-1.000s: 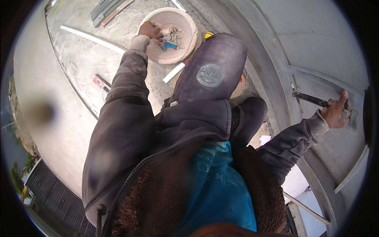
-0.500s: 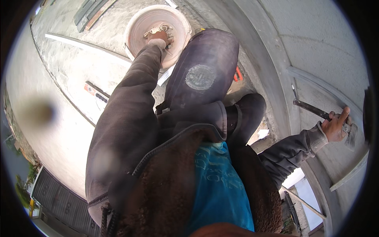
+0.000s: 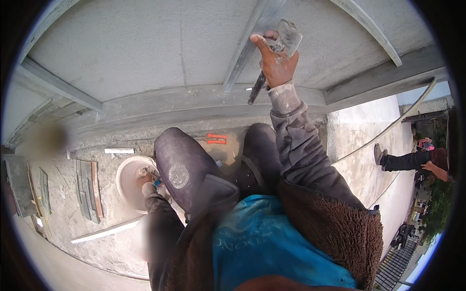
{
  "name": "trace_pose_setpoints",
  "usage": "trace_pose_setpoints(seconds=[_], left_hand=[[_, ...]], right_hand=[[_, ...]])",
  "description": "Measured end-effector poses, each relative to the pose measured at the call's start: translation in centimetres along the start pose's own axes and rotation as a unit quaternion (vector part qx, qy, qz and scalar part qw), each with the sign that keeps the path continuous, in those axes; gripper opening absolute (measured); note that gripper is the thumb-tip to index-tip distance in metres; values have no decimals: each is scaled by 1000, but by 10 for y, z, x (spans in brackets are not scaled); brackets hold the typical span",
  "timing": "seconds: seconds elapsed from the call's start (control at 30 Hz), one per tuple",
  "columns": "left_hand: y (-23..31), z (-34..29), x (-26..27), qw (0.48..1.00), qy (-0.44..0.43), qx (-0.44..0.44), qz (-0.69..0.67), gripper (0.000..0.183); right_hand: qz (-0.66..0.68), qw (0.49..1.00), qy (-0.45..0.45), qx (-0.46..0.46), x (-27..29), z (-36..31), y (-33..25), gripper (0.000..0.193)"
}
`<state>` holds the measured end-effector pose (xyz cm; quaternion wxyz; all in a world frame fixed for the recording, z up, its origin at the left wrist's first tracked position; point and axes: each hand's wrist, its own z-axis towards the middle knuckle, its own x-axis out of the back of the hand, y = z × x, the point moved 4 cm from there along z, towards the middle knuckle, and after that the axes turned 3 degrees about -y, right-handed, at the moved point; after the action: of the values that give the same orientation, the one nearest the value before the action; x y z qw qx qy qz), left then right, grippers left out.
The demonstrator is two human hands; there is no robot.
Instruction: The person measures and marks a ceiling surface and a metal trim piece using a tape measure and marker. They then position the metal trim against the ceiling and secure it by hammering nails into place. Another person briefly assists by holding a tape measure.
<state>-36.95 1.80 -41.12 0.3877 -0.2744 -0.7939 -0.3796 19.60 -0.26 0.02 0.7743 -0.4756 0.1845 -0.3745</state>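
Observation:
My right hand (image 3: 279,65) is raised against the grey wall, its fingers wrapped round a tool with a dark handle and a broad, flat, dusty grey head (image 3: 290,38). The handle points down past the wrist, and my thumb sticks out along the wall side. Down at the left, my left hand (image 3: 144,180) reaches inside a round, pale, dusty bucket (image 3: 127,194). Its fingers are too small and hidden to make out. Something small and blue (image 3: 158,183) shows beside that hand.
Metal strips (image 3: 252,43) stand on the wall above a ledge. Red-handled pliers or cutters (image 3: 216,139) lie between my knees. Left lie dark planks (image 3: 87,191) and a long white strip (image 3: 107,232). A cable (image 3: 388,128) crosses at right, near another person's leg (image 3: 405,160).
My view has swung to the right, toward the wall. The right hand keeps hold of the dark-handled tool, its head now pointing up. My left hand stays in the bucket.

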Motion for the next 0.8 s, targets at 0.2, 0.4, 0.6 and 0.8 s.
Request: trace_pose_setpoints(seconds=[0.2, 0.4, 0.6, 0.8], left_hand=[[76, -53, 73, 854, 4, -123, -505, 41], [318, -237, 171, 664, -56, -393, -634, 48], [479, -352, 168, 572, -17, -543, -615, 38], [538, -383, 134, 503, -64, -510, -695, 29]], right_hand=[[-61, 996, 54, 32, 17, -11, -9, 32], [-62, 995, 34, 76, 7, -9, -12, 33], [-73, 990, 45, 109, 2, -6, -17, 24], [-22, 997, 23, 72, 9, -7, -10, 25]])
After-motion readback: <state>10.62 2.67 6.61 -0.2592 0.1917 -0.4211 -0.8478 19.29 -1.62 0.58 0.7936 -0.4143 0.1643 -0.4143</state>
